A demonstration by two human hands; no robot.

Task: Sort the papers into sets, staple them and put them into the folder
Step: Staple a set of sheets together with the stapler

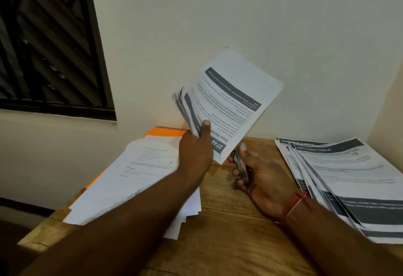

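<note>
The left hand [195,151] grips a set [231,101] of papers by its lower edge, thumb pressed on the top sheet and fingers hidden behind. The set stands raised above the stapler [239,164], tilted away toward the wall [218,13], and its bottom corner hangs just over the stapler's blue tip. The sheets fan slightly apart on the side away from the stapler. The top sheet is white with dark grey bands and upside-down print; "2748" and "Wipe Baseb..." can be read near the thumb.

The right hand [263,179] lies palm up with its fingers curled round the stapler - a slim metal tool, blurred, pointing up at the set's corner. Whether it touches the paper I cannot tell. A red thread [294,204] circles that wrist.

Left of the stapler a loose pile [130,179] of white sheets lies on an orange folder [165,132], which shows at the pile's far and left edges. Right of the stapler, apart from it, a second pile [349,177] lies fanned out, its sheets carrying dark header and footer bands. The stapler hand hovers over the wooden desk [229,232] - bare grain shows beneath it. Far left of the stapler, a dark window [48,42] sits in the wall.
</note>
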